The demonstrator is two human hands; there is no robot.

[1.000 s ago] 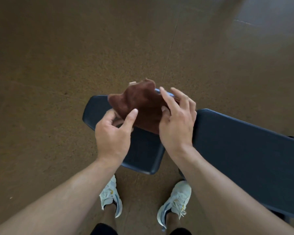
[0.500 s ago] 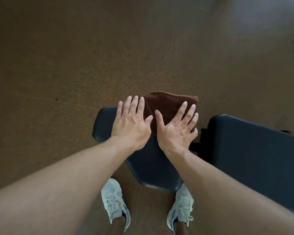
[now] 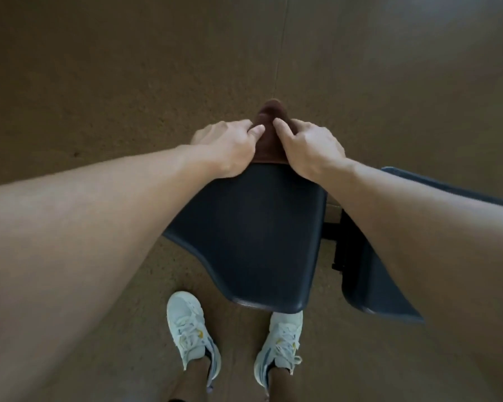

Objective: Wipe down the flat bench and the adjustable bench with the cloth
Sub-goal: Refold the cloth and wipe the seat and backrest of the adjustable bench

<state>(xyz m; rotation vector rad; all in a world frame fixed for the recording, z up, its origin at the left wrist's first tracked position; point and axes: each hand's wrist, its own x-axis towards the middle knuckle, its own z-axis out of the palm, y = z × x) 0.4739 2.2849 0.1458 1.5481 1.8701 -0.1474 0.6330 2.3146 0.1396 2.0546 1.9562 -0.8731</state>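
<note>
A brown cloth [image 3: 269, 140] lies bunched over the far edge of the adjustable bench's dark blue seat pad [image 3: 250, 233]. My left hand [image 3: 230, 146] grips the cloth's left side and my right hand [image 3: 308, 146] grips its right side, thumbs nearly meeting on top. The cloth rises in a fold between the two hands. The bench's back pad [image 3: 369, 285] runs off to the right, partly hidden under my right forearm. No flat bench is in view.
Speckled brown floor [image 3: 128, 82] surrounds the bench. My two white sneakers [image 3: 192, 329] stand right at the seat pad's near edge. A black metal hinge [image 3: 331, 227] shows in the gap between the seat pad and the back pad.
Both hands lay flat on the spread cloth half a second ago; now they have curled and gathered it into a bunch at the pad's far edge. The view has moved closer over the seat.
</note>
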